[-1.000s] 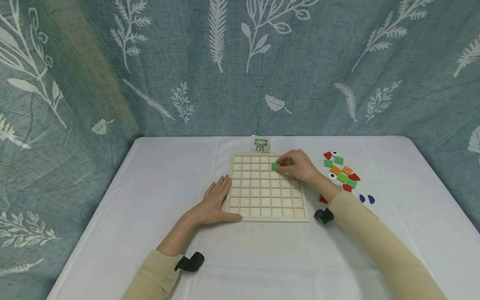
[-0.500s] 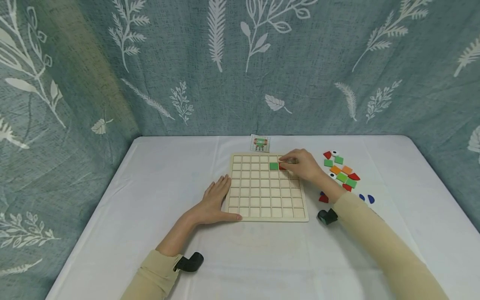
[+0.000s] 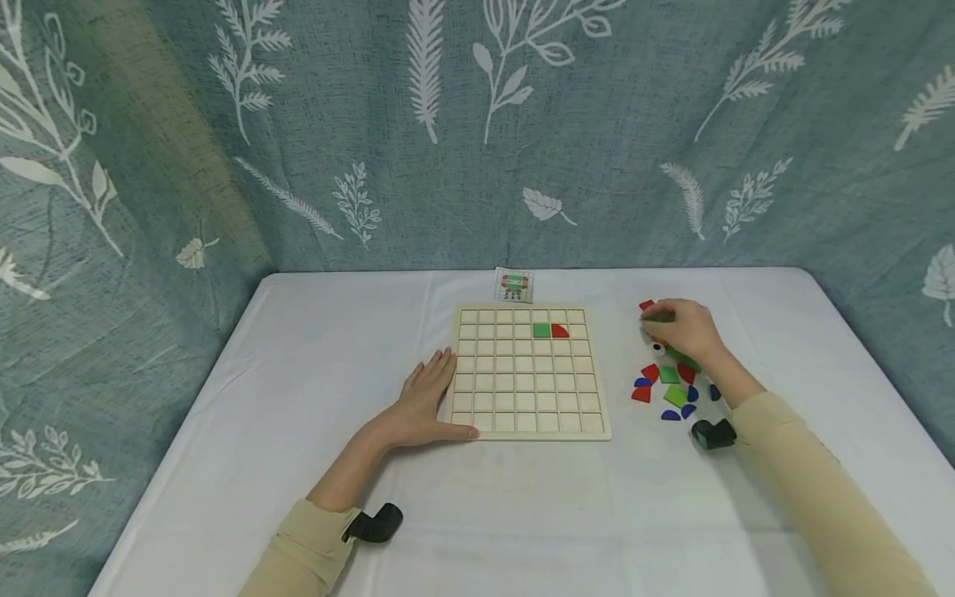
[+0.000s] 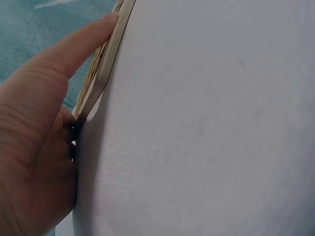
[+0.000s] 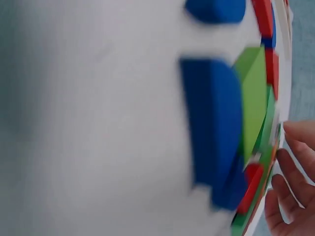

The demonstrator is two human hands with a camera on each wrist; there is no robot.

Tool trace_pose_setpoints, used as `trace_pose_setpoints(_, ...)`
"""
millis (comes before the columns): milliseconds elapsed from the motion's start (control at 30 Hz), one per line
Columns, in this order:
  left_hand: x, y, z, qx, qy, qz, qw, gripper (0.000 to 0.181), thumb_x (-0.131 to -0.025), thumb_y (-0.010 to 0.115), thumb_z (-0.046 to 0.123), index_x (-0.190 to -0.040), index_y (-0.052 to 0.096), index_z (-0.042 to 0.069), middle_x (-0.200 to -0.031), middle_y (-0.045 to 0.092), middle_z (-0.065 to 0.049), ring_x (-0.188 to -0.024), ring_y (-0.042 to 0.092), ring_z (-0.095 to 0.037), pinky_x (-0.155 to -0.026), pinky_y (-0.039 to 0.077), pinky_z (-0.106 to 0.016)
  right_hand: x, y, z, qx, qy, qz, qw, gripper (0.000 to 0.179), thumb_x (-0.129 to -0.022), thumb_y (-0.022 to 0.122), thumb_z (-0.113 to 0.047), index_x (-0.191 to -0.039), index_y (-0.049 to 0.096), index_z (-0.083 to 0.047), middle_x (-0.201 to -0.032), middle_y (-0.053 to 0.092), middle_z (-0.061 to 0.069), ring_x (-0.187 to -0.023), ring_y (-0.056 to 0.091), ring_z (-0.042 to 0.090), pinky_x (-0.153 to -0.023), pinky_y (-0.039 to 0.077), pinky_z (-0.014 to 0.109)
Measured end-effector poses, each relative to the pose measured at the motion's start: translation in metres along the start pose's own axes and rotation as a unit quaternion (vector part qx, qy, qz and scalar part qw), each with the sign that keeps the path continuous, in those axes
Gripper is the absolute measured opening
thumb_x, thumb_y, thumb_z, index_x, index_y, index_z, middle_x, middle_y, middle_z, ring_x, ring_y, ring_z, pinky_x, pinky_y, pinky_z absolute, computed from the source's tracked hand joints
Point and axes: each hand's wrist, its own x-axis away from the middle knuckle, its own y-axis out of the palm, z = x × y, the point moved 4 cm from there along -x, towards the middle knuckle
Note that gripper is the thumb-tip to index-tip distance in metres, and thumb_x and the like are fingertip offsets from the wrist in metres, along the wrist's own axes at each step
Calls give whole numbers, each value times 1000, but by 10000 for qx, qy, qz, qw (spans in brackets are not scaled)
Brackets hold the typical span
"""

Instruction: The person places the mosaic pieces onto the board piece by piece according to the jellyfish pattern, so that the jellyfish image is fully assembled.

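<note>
My left hand (image 3: 421, 398) lies with straight fingers along the left edge of a gridded wooden board (image 3: 507, 437), its thumb at the near-left corner. In the left wrist view, the thumb touches the board's side (image 4: 110, 59). A green square (image 3: 541, 330) and a red quarter-circle (image 3: 560, 331) sit side by side in cells of the second row. Right of the board, my right hand (image 3: 686, 327) is over loose coloured pieces, thumb and fingertips apart above a green piece (image 3: 661, 317). In the right wrist view, its fingers (image 5: 290, 164) reach the far end of the pile.
Near the right hand lie red pieces (image 3: 650, 373), blue half-circles (image 3: 671, 415), a light green square (image 3: 676, 395) and a white eye piece (image 3: 657, 348). A small picture card (image 3: 514, 285) is behind the board. A patterned curtain (image 3: 448, 199) borders the white table (image 3: 336, 332).
My right hand has let go of the red quarter-circle in the cell beside the green square and moved right to the loose pieces. The left hand has stayed at the board's edge.
</note>
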Motion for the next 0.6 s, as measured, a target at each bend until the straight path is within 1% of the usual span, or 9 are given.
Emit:
trace_pose_setpoints(33,0,0,0,-13,-8,-4,10000,122,-76,79,52,-154,3,-4,-161,-1,-19,-149,-7,-29,-117,-6,-48,1,-1,2,-8,49,-28,10000,31,-95,64,-19,-118,66,3,-121,60,26,-108,54,40,-91,48,53)
trace_pose_setpoints(133,0,-1,0,-38,9,13,10000,122,-76,79,52,-154,4,-4,-161,-1,-19,-149,-6,-29,-117,-6,-48,2,-1,5,-34,116,-94,9999,33,-95,63,-18,-120,64,3,-121,60,26,-108,54,40,-92,48,53)
trace_pose_setpoints(267,1,-1,0,-27,23,16,10000,122,-76,79,52,-154,3,-5,-161,-1,-19,-149,-6,-29,-117,-6,-48,3,2,2,-41,-10,-154,9999,33,-95,65,-18,-121,64,2,-120,61,25,-105,55,38,-87,50,49)
trace_pose_setpoints(400,0,0,-1,-9,14,-13,10000,122,-76,78,52,-154,3,-5,-161,-1,-19,-149,-6,-29,-117,-6,-48,3,4,0,-36,-179,-226,9996,35,-94,67,-20,-121,64,1,-120,62,24,-106,54,36,-85,49,48)
trace_pose_setpoints(533,0,1,-2,-13,11,-9,10000,122,-76,78,52,-154,4,-5,-161,-1,-19,-149,-6,-30,-117,-6,-49,3,5,0,12,-146,-249,9996,37,-93,67,-21,-123,63,1,-121,61,23,-109,51,37,-89,47,50)
trace_pose_setpoints(600,0,1,-2,-16,-1,-5,10000,122,-76,78,52,-154,4,-5,-161,-1,-19,-149,-6,-30,-117,-6,-49,3,5,0,37,-106,-269,9996,36,-93,67,-21,-123,63,1,-121,61,23,-108,51,36,-88,47,50)
